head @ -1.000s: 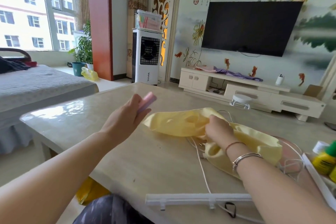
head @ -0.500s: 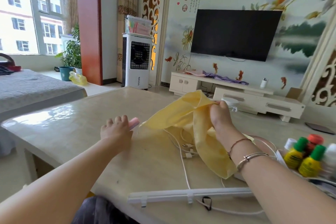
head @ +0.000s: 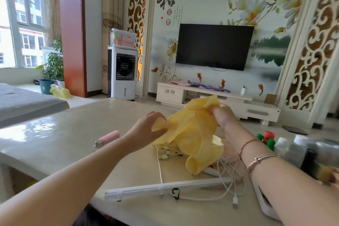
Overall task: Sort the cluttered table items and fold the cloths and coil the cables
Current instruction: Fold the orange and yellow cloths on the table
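Note:
A yellow cloth (head: 192,134) hangs lifted above the beige table (head: 64,139). My right hand (head: 222,115) grips its upper edge, and my left hand (head: 146,130) pinches its left corner. Under the cloth lies a tangle of white cables (head: 225,176) with several plugs. A small pink item (head: 109,137) rests on the table to the left of my left hand.
A long white plastic rail (head: 156,189) lies along the near edge. Bottles with green and red caps (head: 268,138) and grey-white bottles (head: 297,150) stand in a white tray (head: 264,205) at the right. A grey sofa (head: 22,101) sits to the left.
My left hand let go of the pink item, left it on the table and took hold of the cloth's left corner. My right hand raised the cloth higher.

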